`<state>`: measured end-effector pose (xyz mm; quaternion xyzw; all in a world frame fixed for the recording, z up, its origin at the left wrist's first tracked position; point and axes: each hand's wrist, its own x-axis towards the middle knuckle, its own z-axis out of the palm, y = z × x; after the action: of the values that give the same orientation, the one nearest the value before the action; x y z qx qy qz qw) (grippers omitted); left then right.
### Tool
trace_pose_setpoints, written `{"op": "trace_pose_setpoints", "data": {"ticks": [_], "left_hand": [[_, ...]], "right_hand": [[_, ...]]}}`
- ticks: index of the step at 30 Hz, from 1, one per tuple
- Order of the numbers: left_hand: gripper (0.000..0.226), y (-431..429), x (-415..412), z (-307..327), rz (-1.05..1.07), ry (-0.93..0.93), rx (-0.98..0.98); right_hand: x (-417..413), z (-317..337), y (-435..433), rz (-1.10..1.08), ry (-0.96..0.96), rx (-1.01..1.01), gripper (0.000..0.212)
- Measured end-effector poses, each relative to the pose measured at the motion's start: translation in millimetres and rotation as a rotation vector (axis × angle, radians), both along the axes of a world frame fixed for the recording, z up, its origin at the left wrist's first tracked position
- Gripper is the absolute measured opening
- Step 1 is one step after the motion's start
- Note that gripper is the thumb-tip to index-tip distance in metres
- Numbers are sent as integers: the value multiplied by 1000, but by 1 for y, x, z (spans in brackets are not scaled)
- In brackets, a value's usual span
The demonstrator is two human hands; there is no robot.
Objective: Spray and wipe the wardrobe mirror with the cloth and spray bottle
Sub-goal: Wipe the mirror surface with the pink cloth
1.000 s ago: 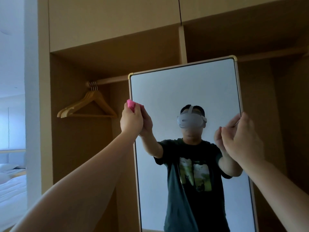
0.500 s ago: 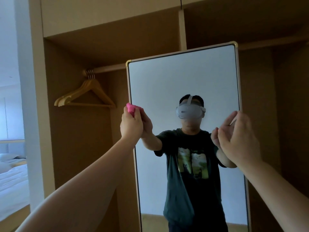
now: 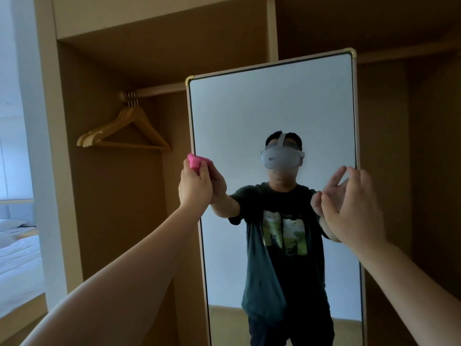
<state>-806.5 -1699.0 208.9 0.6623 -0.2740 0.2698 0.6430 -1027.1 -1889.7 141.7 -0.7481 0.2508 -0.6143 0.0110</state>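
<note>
Cloth (image 3: 195, 163): one, pink, bunched up, with a lump showing above the knuckles; it sits left of the frame's centre, against the left edge of the mirror.
Left hand (image 3: 195, 186): fingers curled tight round the cloth, pressing it to the glass where it meets the frame; the bare forearm runs down to the lower left corner.
Right hand (image 3: 354, 208): holds nothing, fingers straight and spread, raised at the mirror's right edge, right of centre; whether it touches the glass cannot be told.
Mirror (image 3: 262, 108): one, tall, with a thin pale frame and rounded corners, filling the middle of the frame; it reflects one person and both raised hands.
Wardrobe (image 3: 112, 196): one, open, of brown wood, behind and around the mirror.
Rail (image 3: 159, 90): one, in the upper left, running behind the mirror.
Hangers (image 3: 124, 131): wooden, stacked close on the rail; three or four hooks, exact count unclear.
Bed (image 3: 17, 258): one, white, at the far left edge.
</note>
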Motion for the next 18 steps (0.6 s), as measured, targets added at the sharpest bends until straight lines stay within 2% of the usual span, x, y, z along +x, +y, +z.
{"op": "trace_pose_setpoints", "data": {"ticks": [12,18], "left_hand": [[22,4,-1,-18,1,14,44],[12,8,-2,-33,-3,23,65]], "right_hand": [[-4,-30,4,35,58,67,60],[-5,-40,7,37,74,84,59]]}}
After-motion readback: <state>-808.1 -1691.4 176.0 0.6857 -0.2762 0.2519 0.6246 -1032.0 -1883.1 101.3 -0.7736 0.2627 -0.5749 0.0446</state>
